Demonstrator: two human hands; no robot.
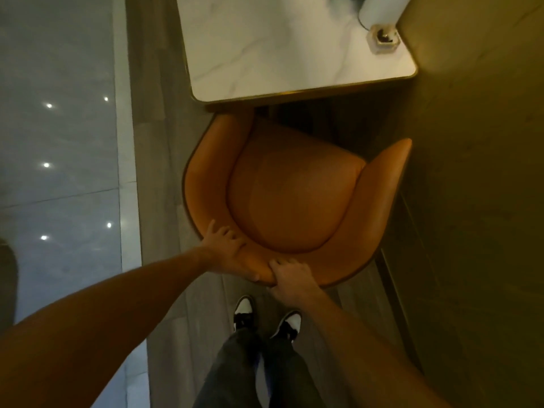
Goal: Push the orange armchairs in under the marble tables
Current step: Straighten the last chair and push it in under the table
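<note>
- Orange armchair (294, 189) sits right in front of the marble tabletop (282, 51), front of the seat pointing at it. The left arm tip is tucked just at or under the gold-trimmed edge, while the right arm tip is clear of it, so the chair looks a bit skewed and mostly still out.
- Left hand (228, 251) is wrapped over the top of the backrest rim, fingers on the inside and thumb down the outside. Grip is closed on the chair.
- Right hand (291, 279) is just beside it on the same rim, also clamped on the backrest, fingers curled over the top edge.
- Both hands being together at the middle of the back makes sense to me: you push straight through the centre and can twist the chair to square it up.
- The person's feet in black-and-white sneakers (266, 319) are planted right behind the chair, good stance for leaning into the push.
- There's a wall (471, 172) close on the right, so I'd guess that right arm needs watching as it goes in.
- A small glass holder (382, 38) sits near the tabletop's far corner, well away from the chair.
- No brands, labels or writing I can read anywhere.
</note>
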